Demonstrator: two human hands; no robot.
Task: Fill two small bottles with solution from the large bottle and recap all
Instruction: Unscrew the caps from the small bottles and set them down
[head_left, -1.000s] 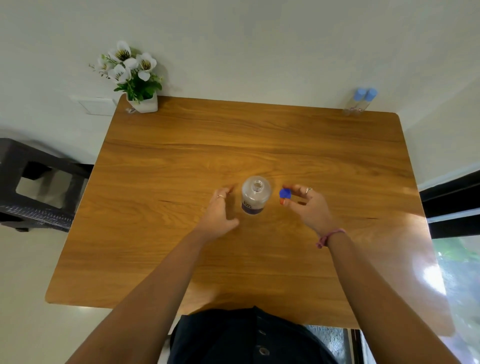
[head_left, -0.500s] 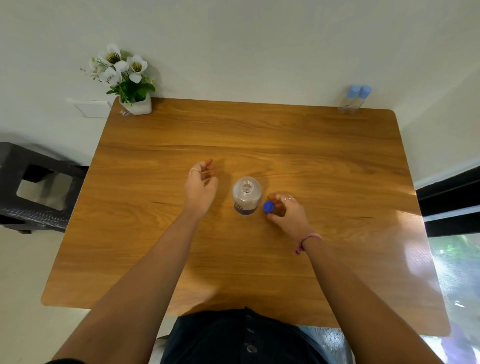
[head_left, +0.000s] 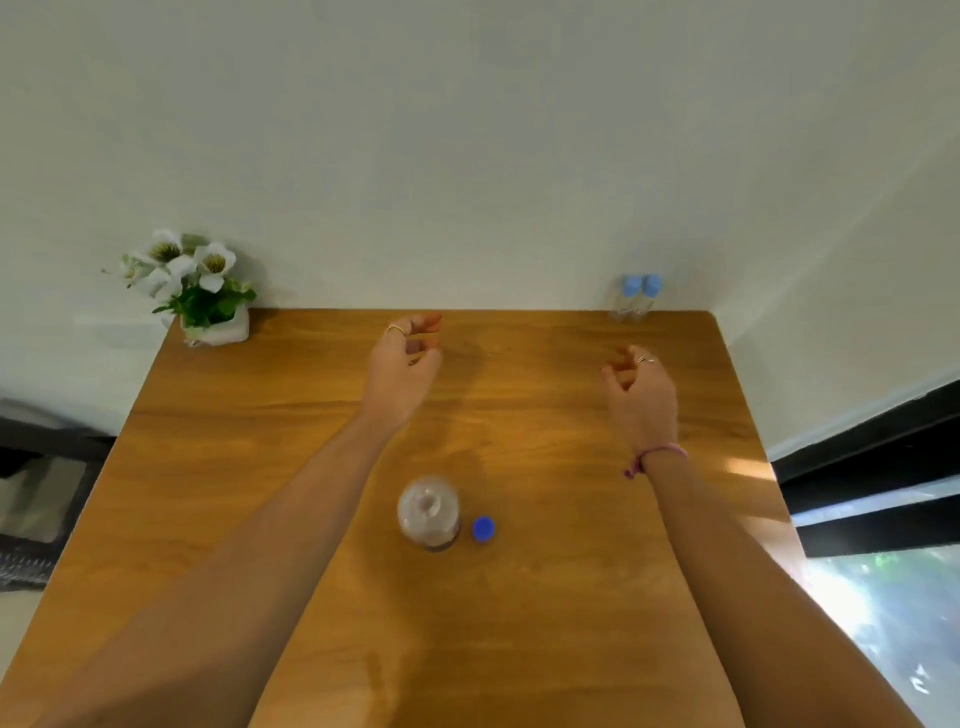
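The large clear bottle (head_left: 429, 513) stands uncapped in the middle of the wooden table (head_left: 545, 597). Its blue cap (head_left: 483, 529) lies on the wood just to its right. Two small clear bottles (head_left: 635, 297) with light blue caps stand side by side at the far right corner, against the wall. My left hand (head_left: 402, 366) is stretched far forward over the table's back centre, fingers loosely curled and holding nothing. My right hand (head_left: 641, 395) reaches toward the far right, well short of the small bottles, fingers apart and empty.
A white pot of white flowers (head_left: 200, 291) sits at the table's far left corner. A pale wall runs along the back edge. A dark chair (head_left: 36, 493) stands off the left side, and a dark window frame (head_left: 872, 467) lies to the right.
My right hand has set the blue cap down beside the large bottle and let go. Both hands have moved away from the bottle toward the back of the table, and the view has tilted up.
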